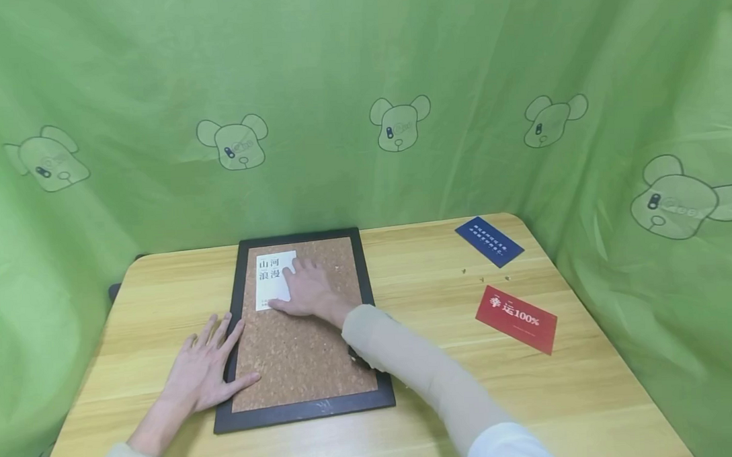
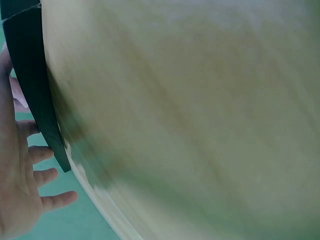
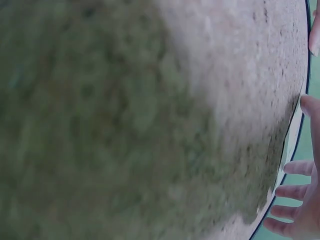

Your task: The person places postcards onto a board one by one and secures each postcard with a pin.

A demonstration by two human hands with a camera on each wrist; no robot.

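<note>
A white card with dark characters (image 1: 268, 286) lies on the upper left of a black-framed cork board (image 1: 304, 365). My right hand (image 1: 307, 289) rests on the card's right side, fingers spread, thumb near its lower edge. At the board's left edge my left hand (image 1: 198, 372) touches the frame with spread fingers, the thumb reaching over the lower cork. The left wrist view shows the left hand (image 2: 22, 185) beside the dark frame (image 2: 37, 85). In the right wrist view, the right hand (image 3: 305, 200) is at the far edge of the cork (image 3: 240, 100).
To the right on the wooden table (image 1: 428, 287) lie a blue card (image 1: 489, 241) and a red card (image 1: 517, 319), with several small metallic pieces (image 1: 481, 279) between them. Green curtains with bear outlines (image 1: 336, 55) stand behind and at both sides.
</note>
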